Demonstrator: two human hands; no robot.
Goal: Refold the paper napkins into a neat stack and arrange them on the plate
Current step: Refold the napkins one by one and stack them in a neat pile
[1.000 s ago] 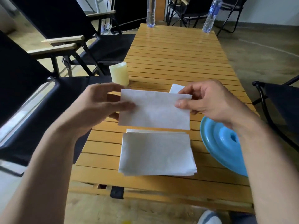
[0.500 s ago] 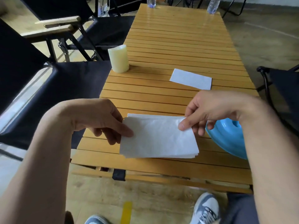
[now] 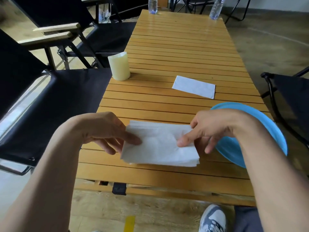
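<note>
Napkin stack [image 3: 160, 144] at lower centre of frame, on the slatted tabletop [image 3: 175, 47] near its front edge, just left of the blue plate [image 3: 234, 148] and not on it. Left hand [image 3: 107, 129] pinches the stack's left edge, thumb on top, fingers clamped beneath. Right hand [image 3: 209, 129] pinches the right edge; top sheet rumpled. One folded napkin [image 3: 194, 89] lies alone farther up; pale candle [image 3: 119, 66] to its upper left.

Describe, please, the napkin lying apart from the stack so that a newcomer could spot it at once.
Start at the long slatted wooden table. Beyond the blue plate at its right edge, one white napkin lies flat. Unlike the thick stack near the front edge, it is a single narrow strip.
</note>
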